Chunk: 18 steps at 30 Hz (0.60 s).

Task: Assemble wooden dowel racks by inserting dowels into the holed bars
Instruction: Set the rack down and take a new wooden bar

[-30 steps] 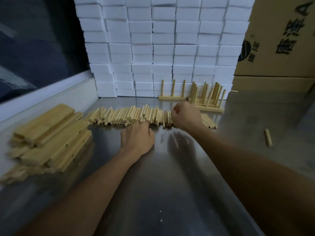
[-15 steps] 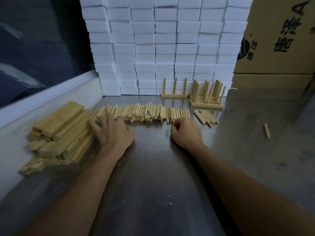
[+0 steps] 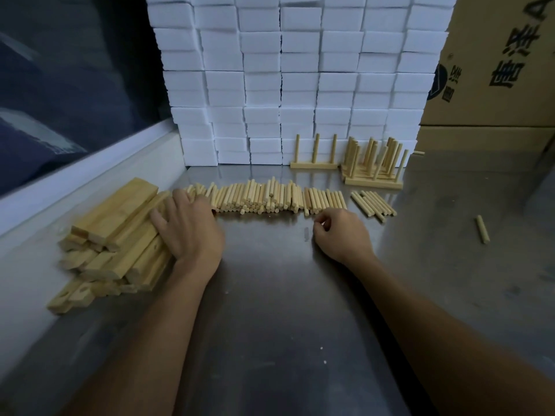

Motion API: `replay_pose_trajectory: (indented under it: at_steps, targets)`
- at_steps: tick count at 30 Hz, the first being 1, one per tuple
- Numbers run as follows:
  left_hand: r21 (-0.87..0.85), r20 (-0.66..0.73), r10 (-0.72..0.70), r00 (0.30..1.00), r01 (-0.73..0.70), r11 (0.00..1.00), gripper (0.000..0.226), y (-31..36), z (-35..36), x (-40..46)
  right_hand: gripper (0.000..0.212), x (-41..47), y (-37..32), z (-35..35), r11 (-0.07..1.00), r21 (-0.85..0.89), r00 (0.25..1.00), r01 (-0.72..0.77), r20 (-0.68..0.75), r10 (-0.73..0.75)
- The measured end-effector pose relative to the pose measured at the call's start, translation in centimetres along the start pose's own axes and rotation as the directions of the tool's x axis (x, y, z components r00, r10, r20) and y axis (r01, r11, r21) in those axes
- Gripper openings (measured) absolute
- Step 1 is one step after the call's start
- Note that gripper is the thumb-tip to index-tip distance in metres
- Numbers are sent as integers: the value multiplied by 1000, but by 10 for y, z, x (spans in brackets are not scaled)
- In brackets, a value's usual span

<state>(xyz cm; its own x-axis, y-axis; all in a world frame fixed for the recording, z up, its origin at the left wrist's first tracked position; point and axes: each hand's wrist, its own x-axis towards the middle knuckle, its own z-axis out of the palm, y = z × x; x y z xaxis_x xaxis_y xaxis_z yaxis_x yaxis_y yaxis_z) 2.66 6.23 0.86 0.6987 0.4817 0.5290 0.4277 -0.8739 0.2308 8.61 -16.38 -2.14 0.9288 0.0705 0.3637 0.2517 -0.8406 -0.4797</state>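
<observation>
Brushed steel forms the worktable (image 3: 270, 310), seen from above by a person whose two bare forearms reach forward across it. At the back rises a wall of stacked white foam blocks (image 3: 300, 70), with a printed cardboard box (image 3: 495, 61) to its right. On the left of the table lies a loose pile of holed wooden bars (image 3: 114, 235). The left hand (image 3: 189, 229) rests palm down on the right edge of that pile, fingers spread and fairly straight, their tips reaching the near end of a long row of dowels (image 3: 270, 199) that runs across the middle of the table. The right hand (image 3: 342, 232) sits just in front of the row's right end, fingers curled inward with thumb and forefinger drawn together; whether they pinch anything cannot be made out. A small separate group of dowels (image 3: 372, 204) lies further right, and a single dowel (image 3: 482, 229) lies well apart. Near the foam blocks stand a finished rack with three upright dowels (image 3: 313, 163) and, beside it, a cluster of finished racks (image 3: 372, 166).
</observation>
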Motion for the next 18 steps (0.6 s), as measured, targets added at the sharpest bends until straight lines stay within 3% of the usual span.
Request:
replay_pose_trajectory:
  at_steps: [12,18]
  targets:
    - [-86,-111,-41,993,31,996,24,-5,-8,10,9,0,3,-1,999,37,1000,-15,-14,15]
    - [-203,-182,17,983,-55,978,31,3,-17,5,11,0,2,0,999,33,1000,-5,-23,6]
